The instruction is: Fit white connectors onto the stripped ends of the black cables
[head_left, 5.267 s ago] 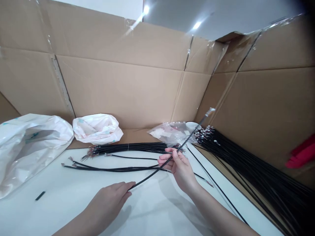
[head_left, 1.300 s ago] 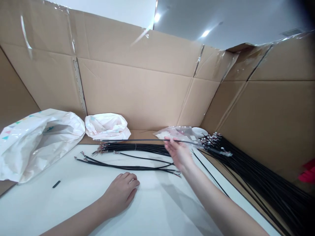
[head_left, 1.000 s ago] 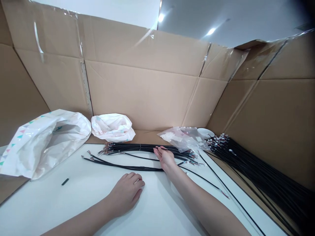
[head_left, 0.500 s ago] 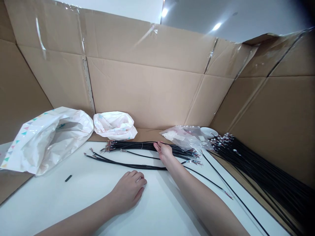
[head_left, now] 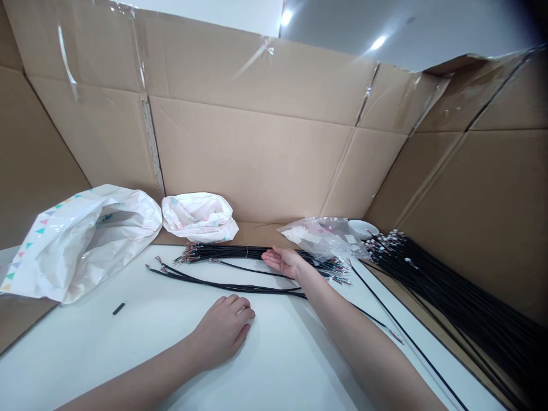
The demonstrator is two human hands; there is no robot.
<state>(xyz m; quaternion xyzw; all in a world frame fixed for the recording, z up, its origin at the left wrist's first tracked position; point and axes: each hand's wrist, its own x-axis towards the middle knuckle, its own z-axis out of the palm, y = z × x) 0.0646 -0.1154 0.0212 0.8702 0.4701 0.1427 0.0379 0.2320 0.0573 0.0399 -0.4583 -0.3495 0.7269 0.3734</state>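
The left hand (head_left: 226, 328) lies with its back upward, fingers loosely bent and thumb near the index finger. The left forearm (head_left: 141, 374) slants back from it, bare, toward the left. Farther forward and to its right, the right hand (head_left: 283, 262) is spread, fingers pointing left, palm turned inward, thumb above. The bare right forearm (head_left: 351, 331) runs back rightward from it.

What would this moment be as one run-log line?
left hand: palm down on table | right hand: open at bundle, contact unclear | loose cables: between left hand and bundle
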